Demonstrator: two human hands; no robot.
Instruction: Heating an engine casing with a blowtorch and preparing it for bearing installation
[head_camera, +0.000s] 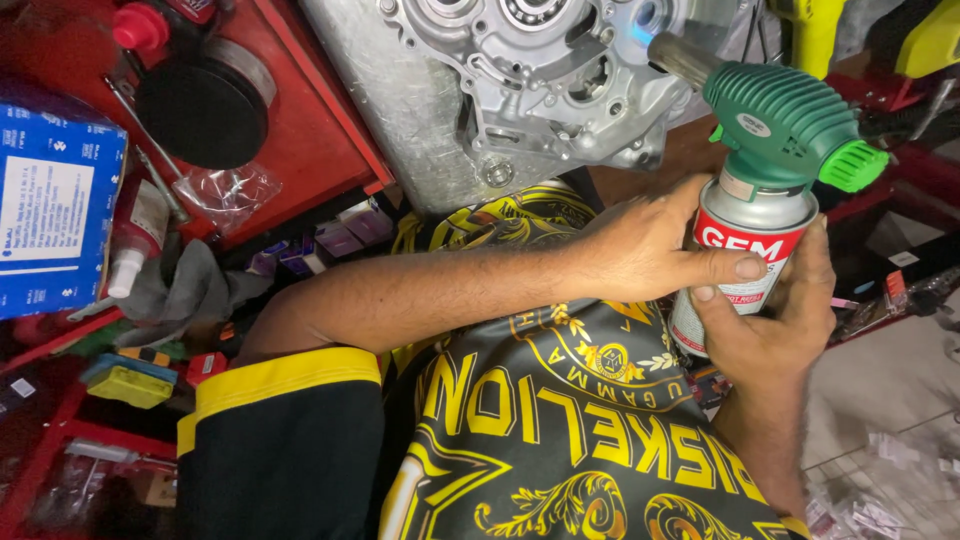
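Note:
Both hands hold a gas torch: a silver and red canister (745, 235) topped by a green burner head (785, 120). My left hand (650, 250) reaches across from the left, its thumb pressed on the canister's front. Wrapped around the canister's lower part from the right is my right hand (775, 325). The metal nozzle (680, 58) points up-left at a silver engine crankcase (545, 75), where a bluish glow shows near a bearing seat. My black and yellow printed shirt (560, 440) fills the bottom of the view.
A red tool tray (300, 150) at the upper left holds a black disc (200, 110), a plastic bag and a red-capped item. A blue box (55, 200), a white-tipped bottle, grey gloves (185, 290) and small yellow parts lie at left. Tiled floor at lower right.

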